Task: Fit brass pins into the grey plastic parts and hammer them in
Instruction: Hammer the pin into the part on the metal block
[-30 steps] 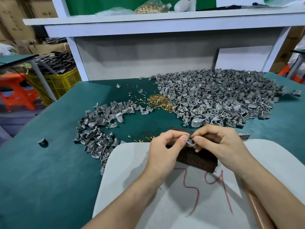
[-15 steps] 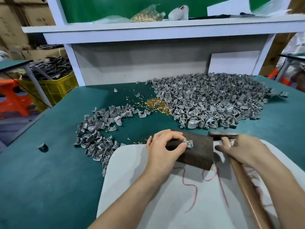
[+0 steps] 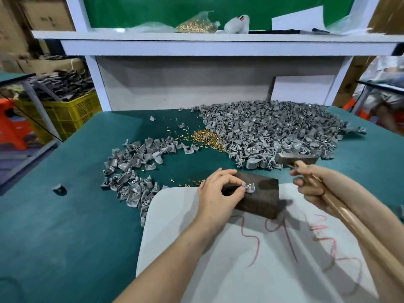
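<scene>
Grey plastic part (image 3: 249, 189): one piece, lying on top of a dark block (image 3: 262, 202), near the block's middle. A brass pin (image 3: 248, 186) stands in it, head up.

Left hand (image 3: 218, 191): fingers (image 3: 239, 192) curled, thumb and forefinger pinching the part at its left edge and steadying it on the block.

Dark block: rectangular, mottled brown, resting on the far edge of a white sheet (image 3: 240, 270) marked with red scrawl.

Hammer (image 3: 296, 159): metal head, wooden handle. The head is to the right of the block and beyond it, apart from the part.

Right hand (image 3: 314, 189): fingers wrapped round the handle just below the head, gripping it.

Loose brass pins (image 3: 206, 139): a small heap on the green bench (image 3: 65, 215) beyond the block, with strays scattered around it and a few along the sheet's far edge.

Large heap of grey parts (image 3: 273, 132): spread across the far right of the bench, touching the pin heap.

Smaller heap of grey parts (image 3: 131, 171): a curved band at the left, reaching down to the sheet's left corner. One lone piece (image 3: 59, 189) lies well apart, further left.

Shelf (image 3: 196, 38): white, above the bench; carries a clear bag of brass pins (image 3: 196, 25).

Yellow crate (image 3: 65, 114): on the floor left of the bench, filled with dark pieces.
</scene>
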Available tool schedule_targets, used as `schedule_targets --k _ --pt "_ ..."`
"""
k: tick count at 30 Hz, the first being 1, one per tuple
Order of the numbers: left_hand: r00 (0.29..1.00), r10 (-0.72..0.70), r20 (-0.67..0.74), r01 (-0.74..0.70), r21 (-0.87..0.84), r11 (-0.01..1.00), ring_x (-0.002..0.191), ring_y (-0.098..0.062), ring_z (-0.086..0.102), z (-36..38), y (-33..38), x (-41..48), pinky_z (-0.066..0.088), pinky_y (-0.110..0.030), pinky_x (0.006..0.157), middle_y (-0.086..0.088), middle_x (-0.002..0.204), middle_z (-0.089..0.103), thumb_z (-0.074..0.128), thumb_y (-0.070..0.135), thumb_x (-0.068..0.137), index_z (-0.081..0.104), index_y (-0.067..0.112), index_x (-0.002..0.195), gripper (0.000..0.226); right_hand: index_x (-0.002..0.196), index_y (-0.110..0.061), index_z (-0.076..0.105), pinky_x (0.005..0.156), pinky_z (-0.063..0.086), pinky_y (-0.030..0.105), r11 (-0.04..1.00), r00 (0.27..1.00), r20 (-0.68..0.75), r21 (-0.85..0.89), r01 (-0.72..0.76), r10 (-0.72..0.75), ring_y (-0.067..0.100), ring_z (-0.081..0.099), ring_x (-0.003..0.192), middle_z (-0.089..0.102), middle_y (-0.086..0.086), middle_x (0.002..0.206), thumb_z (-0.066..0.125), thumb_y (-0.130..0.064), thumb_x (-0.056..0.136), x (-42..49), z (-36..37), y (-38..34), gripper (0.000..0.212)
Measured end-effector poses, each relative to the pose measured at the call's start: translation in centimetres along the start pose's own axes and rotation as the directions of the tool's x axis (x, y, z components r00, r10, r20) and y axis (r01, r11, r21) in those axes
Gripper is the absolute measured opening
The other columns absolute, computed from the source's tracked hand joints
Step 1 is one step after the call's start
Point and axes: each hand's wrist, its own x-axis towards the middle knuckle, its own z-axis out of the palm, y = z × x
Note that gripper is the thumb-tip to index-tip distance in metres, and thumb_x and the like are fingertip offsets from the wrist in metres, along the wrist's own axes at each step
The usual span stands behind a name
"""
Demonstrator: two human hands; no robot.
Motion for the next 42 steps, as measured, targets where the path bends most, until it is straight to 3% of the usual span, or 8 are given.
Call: schedule_targets --k 6,12,17,21,32,36,40,42 --pt "1.000 -0.010 0.008 0.010 0.008 1.000 0.128 -0.009 0.042 0.0 0.2 0.2 0.026 -0.046 0.110 0.017 0.113 0.061 0.072 0.015 0.081 0.066 0.034 0.073 0.021 0.078 -0.004 0.045 0.032 0.028 0.017 0.689 0.968 0.129 -0.683 0.245 -0.216 0.013 0.033 0.030 0.041 -0.001 0.040 0.040 -0.025 0.101 -2.7 4.8 -1.7 0.032" --pt "1.000 0.001 0.017 -0.002 0.055 0.998 0.126 -0.013 0.045 0.1 0.3 0.3 0.028 -0.046 0.109 0.012 0.113 0.062 0.072 0.014 0.081 0.072 0.023 0.080 0.010 0.075 -0.012 0.035 0.030 0.034 0.024 0.267 0.965 0.106 -0.949 0.170 -0.241 0.017 0.043 0.034 0.046 0.004 0.054 0.043 -0.024 0.098 -3.1 6.2 -0.3 0.027" --pt "1.000 0.009 0.016 -0.010 0.048 0.999 0.128 -0.014 0.044 0.0 0.4 0.3 0.026 -0.048 0.110 0.013 0.114 0.062 0.072 0.016 0.082 0.067 0.036 0.075 0.022 0.077 -0.013 0.034 0.030 0.033 0.019 0.316 0.953 0.081 -0.932 0.175 -0.290 0.014 0.037 0.029 0.044 0.009 0.064 0.042 -0.027 0.098 -2.8 6.2 -0.1 0.026" --pt "1.000 0.015 0.011 -0.016 0.053 0.998 0.127 -0.013 0.044 0.0 0.4 0.3 0.025 -0.048 0.111 0.014 0.113 0.062 0.072 0.019 0.082 0.065 0.037 0.073 0.022 0.073 -0.017 0.030 0.027 0.034 0.021 0.173 0.956 0.055 -0.979 0.108 -0.287 0.018 0.045 0.039 0.046 0.007 0.070 0.039 -0.030 0.099 -2.3 6.8 -0.5 0.030" --pt "1.000 -0.004 0.007 0.004 0.036 0.999 0.119 -0.012 0.050 -0.1 0.5 0.3 0.031 -0.046 0.108 0.019 0.107 0.061 0.073 0.019 0.080 0.069 0.033 0.074 0.016 0.075 -0.018 0.035 0.029 0.035 0.020 0.264 0.941 0.055 -0.953 0.149 -0.335 0.010 0.043 0.033 0.045 0.006 0.068 0.040 -0.032 0.099 -3.3 6.9 -1.4 0.029" --pt "1.000 -0.004 0.012 0.003 0.055 0.998 0.113 -0.014 0.054 -0.1 0.5 0.3 0.034 -0.047 0.105 0.017 0.106 0.061 0.073 0.017 0.080 0.067 0.033 0.072 0.019 0.092 -0.015 0.043 0.036 0.042 0.021 0.147 0.967 0.123 -0.976 0.158 -0.225 0.017 0.047 0.049 0.050 0.005 0.074 0.034 -0.031 0.100 -3.4 7.6 -0.4 0.020" --pt "1.000 -0.027 0.003 0.027 0.037 0.999 0.111 -0.009 0.053 0.1 0.4 0.2 0.036 -0.041 0.103 0.023 0.106 0.060 0.073 0.019 0.080 0.069 0.033 0.071 0.017 0.076 -0.017 0.036 0.032 0.028 0.014 0.726 0.959 0.047 -0.644 0.242 -0.278 0.011 0.026 0.027 0.035 -0.001 0.047 0.039 -0.033 0.100 -2.5 5.7 -1.8 0.029" --pt "0.999 -0.044 -0.003 0.044 0.023 0.999 0.109 -0.004 0.052 0.1 0.6 0.0 0.037 -0.034 0.101 0.024 0.106 0.060 0.074 0.019 0.080 0.071 0.029 0.072 0.013 0.075 -0.016 0.039 0.032 0.029 0.015 0.871 0.947 -0.048 -0.410 0.272 -0.318 0.009 0.024 0.025 0.034 -0.002 0.042 0.038 -0.031 0.100 -1.3 4.2 -2.1 0.029"
